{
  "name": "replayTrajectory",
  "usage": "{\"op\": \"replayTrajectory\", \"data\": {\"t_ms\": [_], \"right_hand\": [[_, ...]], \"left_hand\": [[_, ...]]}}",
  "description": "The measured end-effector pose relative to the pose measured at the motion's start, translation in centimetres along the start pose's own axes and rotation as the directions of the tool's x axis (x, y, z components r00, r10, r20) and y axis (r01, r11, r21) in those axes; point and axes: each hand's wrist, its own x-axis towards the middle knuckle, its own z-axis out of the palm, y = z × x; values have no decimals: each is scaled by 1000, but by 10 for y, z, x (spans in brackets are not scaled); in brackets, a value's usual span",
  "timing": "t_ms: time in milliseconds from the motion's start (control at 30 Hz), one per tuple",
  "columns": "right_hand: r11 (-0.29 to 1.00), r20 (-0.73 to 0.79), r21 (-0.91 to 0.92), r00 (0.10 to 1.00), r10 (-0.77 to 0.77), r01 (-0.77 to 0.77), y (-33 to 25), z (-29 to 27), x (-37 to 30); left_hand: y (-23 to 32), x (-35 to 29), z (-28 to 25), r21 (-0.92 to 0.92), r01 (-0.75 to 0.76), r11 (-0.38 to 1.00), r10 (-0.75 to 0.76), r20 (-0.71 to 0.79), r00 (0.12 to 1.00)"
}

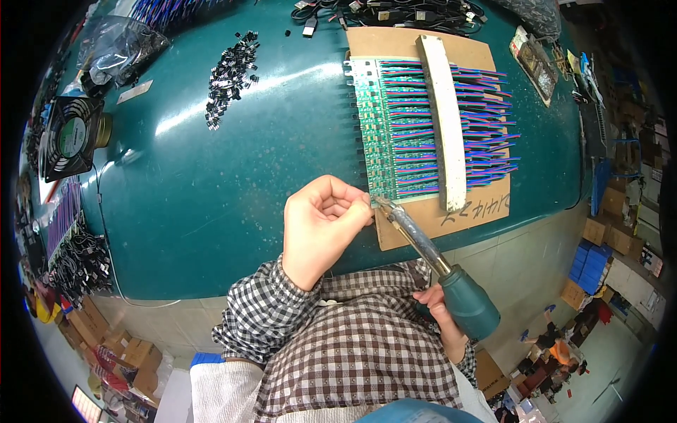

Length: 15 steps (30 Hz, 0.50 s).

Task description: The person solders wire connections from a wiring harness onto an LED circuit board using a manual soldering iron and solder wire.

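My right hand [444, 315] grips the green handle of a soldering iron [422, 243], its metal shaft slanting up and left. The iron's tip meets the near left corner of a green circuit board panel [372, 134]. Beside that tip, my left hand [324, 222] is closed in a pinch at the panel's edge; whatever lies between the fingertips is hidden. Small black connectors line the panel's left edge. Blue, red and black wires [412, 134] run rightward from the panel, under a pale bar [443, 127]. Panel and bar lie on a cardboard sheet [416, 236].
Loose black connectors [229, 81] form a pile on the green table [190, 211]. A black fan [70, 139] and a plastic bag [120, 49] sit at left. Cables with plugs [388, 14] lie at the far edge. A dirty tray [534, 65] stands at far right.
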Motion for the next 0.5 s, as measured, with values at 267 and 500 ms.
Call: {"op": "replayTrajectory", "data": {"t_ms": [267, 500], "right_hand": [[998, -25, 52, 999, 22, -20, 6, -1, -5], [999, -46, 50, 999, -13, 15, 0, 0, -6]], "left_hand": [[0, 0, 0, -7, -3, 1000, 3, 1, 1000], [0, 0, 0, 1, -6, 1000, 6, -4, 1000]]}}
